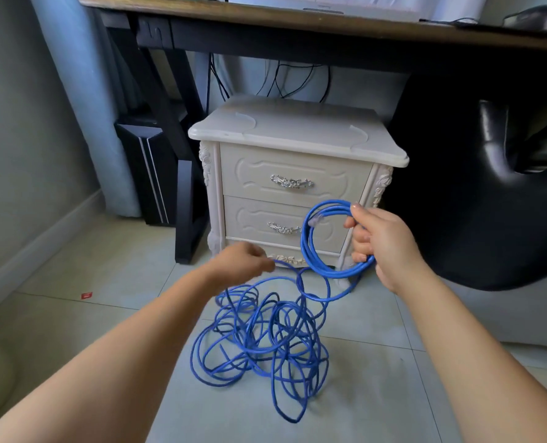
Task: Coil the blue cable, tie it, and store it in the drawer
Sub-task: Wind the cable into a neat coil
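Note:
A long blue cable [259, 340] lies in a loose tangle on the tiled floor in front of me. My right hand [384, 244] grips a small coil of a few loops of the same cable [310, 251], held upright in front of the lower drawer [265, 225]. A clear plug shows at the coil's upper left. My left hand [240, 260] pinches a strand of the cable that runs from the tangle toward the coil. Both drawers of the white nightstand [297, 135] are closed, each with a silver handle.
A dark wooden desk [297, 24] stands over the nightstand, with cords hanging behind it. A black computer tower [150, 174] sits to the left beside a desk leg. A black leather chair [496, 174] is on the right. A small red scrap [86, 295] lies on the floor.

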The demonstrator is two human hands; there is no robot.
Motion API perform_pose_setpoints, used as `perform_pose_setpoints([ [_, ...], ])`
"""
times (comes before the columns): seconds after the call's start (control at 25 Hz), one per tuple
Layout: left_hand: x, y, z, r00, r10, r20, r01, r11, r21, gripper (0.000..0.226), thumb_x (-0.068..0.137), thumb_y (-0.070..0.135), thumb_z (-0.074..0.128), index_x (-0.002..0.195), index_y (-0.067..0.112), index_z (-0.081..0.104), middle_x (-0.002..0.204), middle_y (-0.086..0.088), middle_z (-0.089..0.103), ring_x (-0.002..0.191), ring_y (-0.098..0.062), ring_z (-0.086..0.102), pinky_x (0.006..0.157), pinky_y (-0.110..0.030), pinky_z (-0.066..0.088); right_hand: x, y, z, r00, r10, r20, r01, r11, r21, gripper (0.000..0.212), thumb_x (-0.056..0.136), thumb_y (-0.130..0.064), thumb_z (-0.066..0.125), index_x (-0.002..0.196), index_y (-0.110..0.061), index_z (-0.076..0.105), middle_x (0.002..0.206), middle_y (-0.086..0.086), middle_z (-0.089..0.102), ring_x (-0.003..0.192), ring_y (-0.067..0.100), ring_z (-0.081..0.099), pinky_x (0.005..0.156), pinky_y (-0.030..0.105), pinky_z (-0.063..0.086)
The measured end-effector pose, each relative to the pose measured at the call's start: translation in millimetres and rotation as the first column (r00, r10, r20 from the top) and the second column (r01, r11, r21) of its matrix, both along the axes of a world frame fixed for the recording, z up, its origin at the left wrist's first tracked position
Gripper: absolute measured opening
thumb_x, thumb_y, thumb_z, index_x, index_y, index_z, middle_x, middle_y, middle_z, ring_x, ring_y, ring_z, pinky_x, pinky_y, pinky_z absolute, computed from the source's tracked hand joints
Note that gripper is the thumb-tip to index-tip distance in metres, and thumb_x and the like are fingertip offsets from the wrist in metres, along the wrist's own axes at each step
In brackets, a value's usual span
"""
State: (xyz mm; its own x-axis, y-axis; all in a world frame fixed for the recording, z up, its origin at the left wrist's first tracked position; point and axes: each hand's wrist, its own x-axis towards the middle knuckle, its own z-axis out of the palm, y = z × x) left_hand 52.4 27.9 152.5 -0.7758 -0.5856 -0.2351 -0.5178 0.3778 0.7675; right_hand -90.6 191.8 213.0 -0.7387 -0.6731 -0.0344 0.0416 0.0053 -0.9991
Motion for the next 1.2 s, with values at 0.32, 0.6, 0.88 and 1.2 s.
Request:
perform_pose_setpoints([
  [0.32, 4, 22, 36, 0.918, 0.165, -0.361, 0.146, 0.706, 0.693, 0.031, 0.094, 0.008, 0.034, 0.080, 0.010, 0.062, 0.063, 0.001, 0.049, 0.048, -0.007, 0.038, 0.041, -0.015, 0.021, 21, -29, -60, 0.958, 0.128, -0.255, -0.006, 0.902, 0.433, 0.035, 0.099, -0.037, 0.049, 0.074, -0.014, 0.059, 0.055, -0.002, 0.044, 0.050, 0.018, 0.040, 0.057, 0.034, 0.037],
  [0.6, 11, 32, 23, 0.959, -0.216, -0.185, 0.037, 0.742, -0.670, 0.018, 0.073, 0.032, 0.070, 0.088, 0.023, 0.065, 0.088, 0.007, 0.049, 0.090, -0.018, 0.046, 0.074, -0.025, 0.034, 30, -33, -45, 0.918, 0.026, 0.396, -0.018, 1.000, -0.024, 0.046, 0.089, -0.052, 0.051, 0.076, -0.009, 0.060, 0.048, -0.005, 0.026, 0.040, 0.011, 0.021, 0.048, 0.027, 0.025],
  [0.88, 12, 24, 35, 0.916, 0.026, -0.400, 0.117, 0.937, 0.330, 0.024, 0.097, 0.028, 0.058, 0.110, 0.009, 0.062, 0.073, 0.001, 0.058, 0.060, -0.012, 0.056, 0.070, -0.029, 0.054, 38, -33, -43, 0.961, 0.199, 0.193, -0.203, 0.979, 0.001, 0.015, 0.094, -0.022, 0.059, 0.084, -0.011, 0.060, 0.063, -0.002, 0.033, 0.041, 0.005, 0.026, 0.046, 0.021, 0.030],
  [1.2, 11, 6, 37, 0.812, 0.222, -0.540, -0.164, 0.974, 0.153, 0.035, 0.098, 0.044, 0.050, 0.077, 0.017, 0.053, 0.067, -0.008, 0.030, 0.059, -0.022, 0.028, 0.057, -0.038, 0.029, 3, -16, -36, 0.972, 0.212, 0.106, -0.237, 0.858, 0.456, 0.027, 0.097, -0.032, 0.054, 0.096, -0.008, 0.064, 0.098, 0.013, 0.069, 0.096, 0.028, 0.066, 0.087, 0.038, 0.050],
])
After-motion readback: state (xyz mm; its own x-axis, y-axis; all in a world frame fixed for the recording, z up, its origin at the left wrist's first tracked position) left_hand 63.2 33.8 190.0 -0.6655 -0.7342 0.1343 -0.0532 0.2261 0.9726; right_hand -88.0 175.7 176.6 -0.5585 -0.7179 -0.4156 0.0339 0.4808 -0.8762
